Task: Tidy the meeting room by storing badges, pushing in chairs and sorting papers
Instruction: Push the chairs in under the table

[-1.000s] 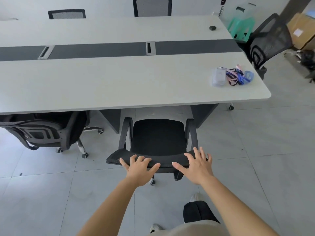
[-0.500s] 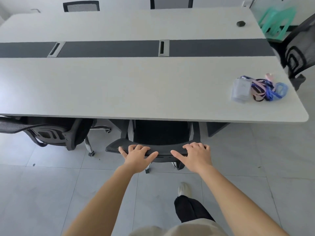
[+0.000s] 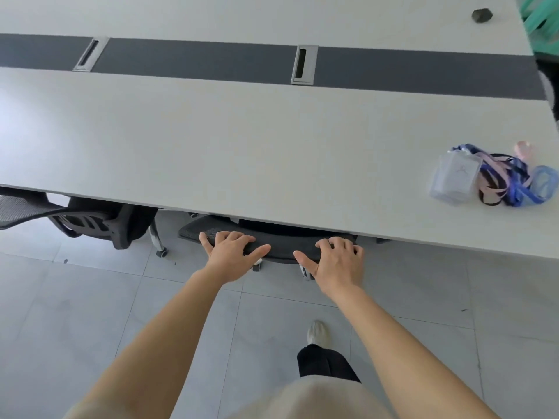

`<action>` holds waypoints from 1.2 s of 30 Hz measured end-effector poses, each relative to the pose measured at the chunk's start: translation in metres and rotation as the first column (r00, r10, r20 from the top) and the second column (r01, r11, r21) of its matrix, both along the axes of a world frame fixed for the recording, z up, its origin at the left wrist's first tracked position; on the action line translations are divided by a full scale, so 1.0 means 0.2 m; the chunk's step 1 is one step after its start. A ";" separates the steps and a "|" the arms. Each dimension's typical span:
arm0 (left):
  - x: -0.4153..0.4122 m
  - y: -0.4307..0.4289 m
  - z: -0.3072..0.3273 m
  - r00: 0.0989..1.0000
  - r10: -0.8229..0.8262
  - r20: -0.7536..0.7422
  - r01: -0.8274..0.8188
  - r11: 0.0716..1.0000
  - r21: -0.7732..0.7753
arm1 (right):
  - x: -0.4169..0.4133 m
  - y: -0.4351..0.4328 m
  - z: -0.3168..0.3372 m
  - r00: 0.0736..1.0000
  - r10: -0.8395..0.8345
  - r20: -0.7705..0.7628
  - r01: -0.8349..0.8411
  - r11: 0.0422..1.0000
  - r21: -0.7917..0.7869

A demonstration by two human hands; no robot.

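Note:
A black mesh office chair (image 3: 282, 247) is tucked under the near edge of the long white meeting table (image 3: 242, 152), so only the top of its backrest shows. My left hand (image 3: 233, 255) grips the backrest top on the left, fingers curled over it. My right hand (image 3: 338, 261) grips the same backrest on the right. A pile of badges (image 3: 490, 176), with clear holders and blue and pink lanyards, lies on the table at the far right.
A second black mesh chair (image 3: 90, 219) stands partly under the table to the left. A small dark object (image 3: 482, 15) lies at the table's far right corner. Grey tiled floor and my own foot (image 3: 317, 332) are below.
Both hands have pushed the chair forward under the table; its seat and armrests, visible a second ago, are now hidden beneath the tabletop. I have stepped closer.

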State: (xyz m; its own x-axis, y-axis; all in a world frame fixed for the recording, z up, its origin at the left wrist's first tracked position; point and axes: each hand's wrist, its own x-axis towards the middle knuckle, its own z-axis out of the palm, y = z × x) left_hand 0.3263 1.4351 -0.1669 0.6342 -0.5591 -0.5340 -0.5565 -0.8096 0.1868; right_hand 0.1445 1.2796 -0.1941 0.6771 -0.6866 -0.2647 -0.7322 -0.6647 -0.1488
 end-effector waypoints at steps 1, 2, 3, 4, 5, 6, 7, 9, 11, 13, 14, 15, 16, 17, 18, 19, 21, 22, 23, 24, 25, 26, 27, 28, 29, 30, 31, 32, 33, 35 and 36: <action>0.00 0.00 0.00 1.000 -0.004 0.004 0.004 1.000 0.005 | 0.00 0.00 0.01 1.000 0.001 -0.002 -0.001 1.000 0.003; -0.01 0.00 0.00 1.000 -0.012 0.005 0.012 1.000 0.006 | 0.00 0.00 0.01 1.000 0.010 -0.021 -0.009 1.000 0.012; -0.01 0.00 0.00 1.000 -0.015 0.002 0.015 1.000 0.003 | 0.00 -0.01 0.02 0.998 0.029 -0.056 -0.027 0.999 0.024; -0.02 0.00 0.00 1.000 -0.019 -0.002 0.019 1.000 -0.004 | 0.01 -0.02 0.03 0.994 0.051 -0.092 -0.048 0.998 0.039; -0.02 0.01 0.01 1.000 -0.026 -0.002 0.026 1.000 -0.012 | 0.01 -0.03 0.04 0.989 0.073 -0.128 -0.066 0.996 0.059; -0.01 0.02 0.01 0.999 -0.033 0.002 0.033 0.999 -0.025 | 0.03 -0.04 0.05 0.985 0.089 -0.147 -0.078 0.994 0.081; -0.01 0.04 0.03 0.998 -0.057 0.014 0.058 0.998 -0.033 | 0.04 -0.06 0.06 0.984 0.089 -0.156 -0.071 0.990 0.122; 0.02 0.08 0.06 0.991 -0.121 0.064 0.124 0.992 -0.039 | 0.09 -0.08 0.09 0.983 0.075 -0.170 -0.037 0.976 0.213; 0.09 0.17 0.09 0.978 -0.152 0.139 0.159 0.986 -0.042 | 0.18 -0.06 0.14 0.985 0.074 -0.158 -0.038 0.974 0.222; 0.22 0.33 0.14 0.970 -0.129 0.206 0.143 0.988 -0.054 | 0.33 0.03 0.20 0.987 0.109 -0.115 -0.088 0.981 0.173; 0.30 0.42 0.16 0.968 -0.112 0.226 0.128 0.990 -0.056 | 0.42 0.08 0.22 0.988 0.126 -0.093 -0.110 0.982 0.156; 0.39 0.50 0.19 0.966 -0.093 0.240 0.110 0.992 -0.059 | 0.53 0.13 0.26 0.987 0.141 -0.074 -0.129 0.981 0.143; 0.48 0.60 0.22 0.964 -0.065 0.259 0.084 0.994 -0.065 | 0.63 0.19 0.29 0.986 0.160 -0.054 -0.152 0.980 0.128; 0.58 0.72 0.26 0.958 -0.026 0.287 0.053 0.995 -0.084 | 0.75 0.28 0.32 0.983 0.183 -0.033 -0.179 0.978 0.107; 0.67 0.84 0.29 0.949 0.014 0.314 0.020 0.994 -0.108 | 0.85 0.36 0.35 0.980 0.200 -0.015 -0.198 0.976 0.087; 0.78 0.99 0.33 0.940 0.052 0.337 -0.010 0.992 -0.127 | 0.98 0.48 0.39 0.977 0.211 0.006 -0.211 0.975 0.068; 0.94 1.23 0.41 0.918 0.096 0.386 -0.039 0.987 -0.154 | 1.16 0.66 0.43 0.976 0.213 0.041 -0.215 0.975 0.062; 1.04 1.37 0.46 0.900 0.126 0.418 -0.054 0.982 -0.180 | 1.29 0.78 0.46 0.973 0.221 0.063 -0.225 0.973 0.057; 1.11 1.50 0.51 0.885 0.151 0.440 -0.068 0.978 -0.198 | 1.39 0.89 0.48 0.969 0.236 0.078 -0.241 0.969 0.055; 1.19 1.64 0.54 0.873 0.184 0.451 -0.094 0.972 -0.214 | 1.51 1.01 0.51 0.961 0.261 0.092 -0.266 0.962 0.051; 1.28 1.80 0.58 0.865 0.223 0.449 -0.129 0.964 -0.231 | 1.64 1.16 0.55 0.950 0.294 0.108 -0.300 0.953 0.047; 1.35 1.91 0.61 0.860 0.250 0.446 -0.154 0.958 -0.241 | 1.74 1.27 0.57 0.940 0.317 0.123 -0.325 0.944 0.053; 1.42 2.01 0.63 0.855 0.275 0.441 -0.175 0.951 -0.253 | 1.82 1.38 0.59 0.931 0.338 0.137 -0.349 0.935 0.058; 1.49 2.12 0.65 0.849 0.297 0.437 -0.193 0.944 -0.267 | 1.92 1.50 0.61 0.919 0.364 0.154 -0.377 0.924 0.065; 1.55 2.20 0.66 0.843 0.314 0.436 -0.206 0.938 -0.277 | 2.00 1.60 0.61 0.908 0.386 0.161 -0.400 0.914 0.072; 1.60 2.26 0.66 0.838 0.329 0.435 -0.217 0.933 -0.288 | 2.07 1.68 0.61 0.898 0.408 0.165 -0.424 0.903 0.075; 1.65 2.32 0.66 0.834 0.339 0.436 -0.224 0.929 -0.294 | 2.14 1.76 0.61 0.887 0.430 0.166 -0.447 0.891 0.082; 1.70 2.37 0.66 0.830 0.347 0.438 -0.231 0.927 -0.296 | 2.21 1.83 0.61 0.877 0.451 0.165 -0.468 0.879 0.087; 1.77 2.44 0.64 0.829 0.360 0.428 -0.248 0.922 -0.296 | 2.30 1.91 0.61 0.866 0.474 0.160 -0.491 0.866 0.095; 1.87 2.53 0.61 0.832 0.386 0.399 -0.280 0.912 -0.299 | 2.45 2.03 0.59 0.853 0.498 0.157 -0.516 0.849 0.112; 1.92 2.57 0.59 0.835 0.392 0.386 -0.290 0.910 -0.297 | 2.52 2.08 0.57 0.847 0.507 0.159 -0.526 0.841 0.123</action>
